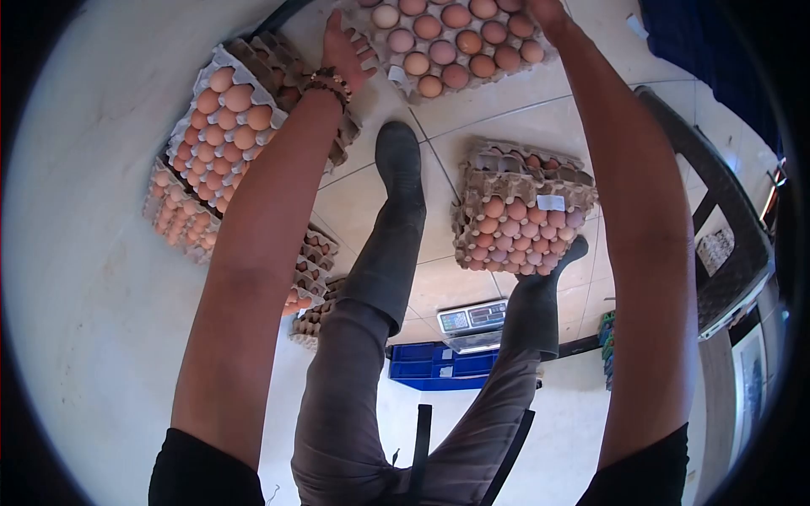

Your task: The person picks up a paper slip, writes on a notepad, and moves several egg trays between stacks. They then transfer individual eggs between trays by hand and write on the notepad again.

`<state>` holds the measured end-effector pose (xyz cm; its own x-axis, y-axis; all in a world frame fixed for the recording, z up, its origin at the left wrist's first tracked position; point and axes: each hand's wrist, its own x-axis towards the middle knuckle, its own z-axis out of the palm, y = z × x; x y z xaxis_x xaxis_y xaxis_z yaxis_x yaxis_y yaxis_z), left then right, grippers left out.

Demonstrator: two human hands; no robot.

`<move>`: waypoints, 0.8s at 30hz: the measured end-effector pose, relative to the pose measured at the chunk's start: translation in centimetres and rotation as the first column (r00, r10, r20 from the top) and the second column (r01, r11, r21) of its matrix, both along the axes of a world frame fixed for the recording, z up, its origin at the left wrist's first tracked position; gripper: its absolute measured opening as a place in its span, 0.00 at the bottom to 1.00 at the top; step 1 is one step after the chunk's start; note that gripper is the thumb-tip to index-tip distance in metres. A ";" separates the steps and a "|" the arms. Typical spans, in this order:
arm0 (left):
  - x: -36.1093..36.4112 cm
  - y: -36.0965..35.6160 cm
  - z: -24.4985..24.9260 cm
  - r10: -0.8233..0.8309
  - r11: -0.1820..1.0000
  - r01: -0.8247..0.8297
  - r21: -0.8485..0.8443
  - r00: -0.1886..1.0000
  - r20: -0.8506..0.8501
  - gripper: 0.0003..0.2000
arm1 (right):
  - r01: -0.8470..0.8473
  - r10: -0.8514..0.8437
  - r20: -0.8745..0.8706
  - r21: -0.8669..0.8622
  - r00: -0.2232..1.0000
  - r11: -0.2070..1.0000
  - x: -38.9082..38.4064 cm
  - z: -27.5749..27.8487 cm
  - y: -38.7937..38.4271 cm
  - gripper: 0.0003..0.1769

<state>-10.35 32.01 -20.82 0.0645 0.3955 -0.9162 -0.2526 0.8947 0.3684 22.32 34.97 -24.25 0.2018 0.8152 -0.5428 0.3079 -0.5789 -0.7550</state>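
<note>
A cardboard egg tray (409, 87) filled with brown eggs is at the top of the head view, cut off by the frame's edge. My left hand (344, 57), with a beaded bracelet at the wrist, is at its left side, fingers spread and fingertips right at the tray's edge. At the tray's right corner is my right hand (548, 13); its fingers are mostly hidden or cut off. A tall stack of egg trays (221, 126) stands left, partly behind my left forearm. Another egg-tray stack (523, 221) with a white label sits on the floor at the right.
My boots (398, 164) stand on the tiled floor (439, 211), one beside the right stack. Behind me are a digital scale (472, 318) and blue crates (422, 364). A dark-framed object (717, 202) stands at the right, and dark blue fabric (709, 59) hangs top right.
</note>
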 end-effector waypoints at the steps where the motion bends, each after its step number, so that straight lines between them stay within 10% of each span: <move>1: -0.2 0.1 0.1 0.031 0.999 -0.031 -0.020 0.999 -0.010 0.52 | 0.022 -0.033 -0.115 -0.096 0.993 0.995 -1.0 3.0 0.8 0.41; 11: 1.3 -1.3 1.6 0.005 0.990 0.003 0.144 0.998 -0.056 0.44 | 0.006 0.002 0.277 -0.029 0.961 1.000 -1.9 3.4 -2.1 0.40; 12: 1.5 -1.7 2.5 0.003 0.985 0.003 0.173 0.999 -0.035 0.42 | -0.383 0.329 0.339 0.103 0.881 0.918 0.0 2.8 -3.3 0.39; 15: 1.3 -3.0 3.2 0.032 0.988 -0.027 0.152 0.999 -0.034 0.33 | 0.069 -0.054 0.213 -0.066 0.976 0.995 -1.2 4.8 -5.2 0.37; 24: 5.9 -16.5 15.3 -0.094 0.982 0.100 0.162 0.994 -0.047 0.28 | 0.374 -0.374 0.005 0.011 0.927 0.927 4.2 15.0 -23.4 0.33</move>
